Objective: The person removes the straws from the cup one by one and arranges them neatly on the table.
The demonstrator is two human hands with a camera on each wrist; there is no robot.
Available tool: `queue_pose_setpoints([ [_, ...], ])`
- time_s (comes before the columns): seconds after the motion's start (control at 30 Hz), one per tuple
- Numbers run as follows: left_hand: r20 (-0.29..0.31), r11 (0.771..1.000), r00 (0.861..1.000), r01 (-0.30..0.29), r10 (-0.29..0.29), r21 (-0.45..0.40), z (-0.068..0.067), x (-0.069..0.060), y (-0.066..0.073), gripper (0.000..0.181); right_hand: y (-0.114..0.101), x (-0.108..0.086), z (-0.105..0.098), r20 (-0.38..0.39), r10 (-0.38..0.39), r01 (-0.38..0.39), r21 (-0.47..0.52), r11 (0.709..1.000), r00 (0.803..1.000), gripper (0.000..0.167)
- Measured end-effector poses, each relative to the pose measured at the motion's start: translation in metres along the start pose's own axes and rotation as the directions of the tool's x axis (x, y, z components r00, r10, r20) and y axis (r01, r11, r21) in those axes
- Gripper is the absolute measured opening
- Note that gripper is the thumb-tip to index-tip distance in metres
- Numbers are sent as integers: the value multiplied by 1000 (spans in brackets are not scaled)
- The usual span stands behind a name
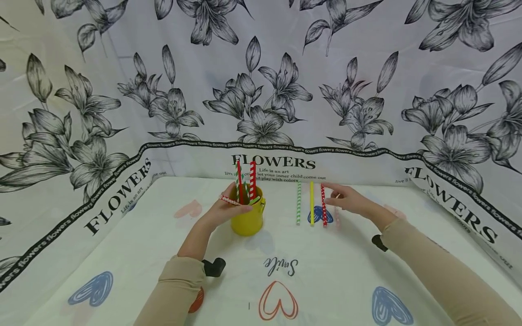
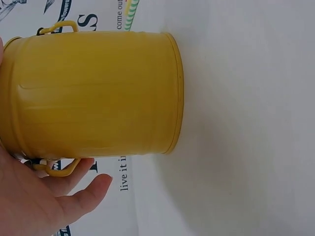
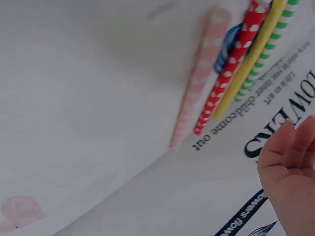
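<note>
A small yellow metal pail (image 1: 247, 222) stands on the table with several paper straws (image 1: 253, 179) in it, striped red and striped green among them. My left hand (image 1: 216, 209) grips the pail at its upper side, near a side handle loop (image 2: 64, 169). A patterned red-and-white straw (image 1: 229, 200) slants across the rim by the left fingers. To the right lie a green striped straw (image 1: 298, 203), a yellow straw (image 1: 312, 206), a red dotted straw (image 1: 324, 208) and a pale pink straw (image 1: 336, 217). Over their far ends hovers my right hand (image 1: 348, 199), fingers loosely bent, holding nothing.
A white cloth (image 1: 228, 294) printed with hearts and words covers the table. Flower-printed fabric (image 1: 265, 117) rises behind it and along both sides. Each wrist carries a black device, the left one (image 1: 215, 267) beside the sleeve cuff.
</note>
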State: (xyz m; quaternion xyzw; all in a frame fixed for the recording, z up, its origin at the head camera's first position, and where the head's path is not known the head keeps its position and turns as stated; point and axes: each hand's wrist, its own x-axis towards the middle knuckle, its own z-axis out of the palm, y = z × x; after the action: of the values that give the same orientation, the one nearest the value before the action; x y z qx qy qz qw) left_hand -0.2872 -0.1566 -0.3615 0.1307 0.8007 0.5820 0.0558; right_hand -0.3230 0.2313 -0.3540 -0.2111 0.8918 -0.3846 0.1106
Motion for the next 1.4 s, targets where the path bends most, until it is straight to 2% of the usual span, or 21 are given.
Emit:
queue_pose_setpoints([
  [0.13,-1,1000,1000,-18,19,12,0,-2,0,84,-22,7,10,-50,-64,65,19,998,997,58],
  [0.33,3,999,999,-37,37,19,-1,-2,0,84,-53,23,28,-87,-114,120,69,990,990,51],
  [0.57,-8,998,998,-56,56,-11,2,-2,-1,79,-78,51,53,-139,-57,81,175,981,989,48],
  [0.73,-16,999,999,-45,45,-21,3,-1,-1,78,-93,72,72,-132,6,29,257,966,991,49],
  [0.8,-13,999,999,-30,30,-26,4,-2,2,79,-98,80,80,-131,30,10,293,956,991,49],
  [0.93,-2,1000,1000,2,-2,-24,4,-12,18,81,-108,97,95,-136,58,-6,352,936,989,49],
  [1.03,7,1000,1000,4,-4,-20,4,-18,28,79,-115,107,104,-134,73,-15,389,921,988,51],
  [1.13,7,1000,1000,-1,1,-28,4,-20,30,78,-122,116,110,-131,98,-34,420,907,987,52],
  [1.27,1,999,1000,-17,17,-41,4,-16,24,76,-130,124,113,-134,144,-71,438,896,981,49],
  [1.4,-10,999,999,-45,44,-30,2,-7,7,76,-135,128,113,-152,154,-73,439,896,976,42],
])
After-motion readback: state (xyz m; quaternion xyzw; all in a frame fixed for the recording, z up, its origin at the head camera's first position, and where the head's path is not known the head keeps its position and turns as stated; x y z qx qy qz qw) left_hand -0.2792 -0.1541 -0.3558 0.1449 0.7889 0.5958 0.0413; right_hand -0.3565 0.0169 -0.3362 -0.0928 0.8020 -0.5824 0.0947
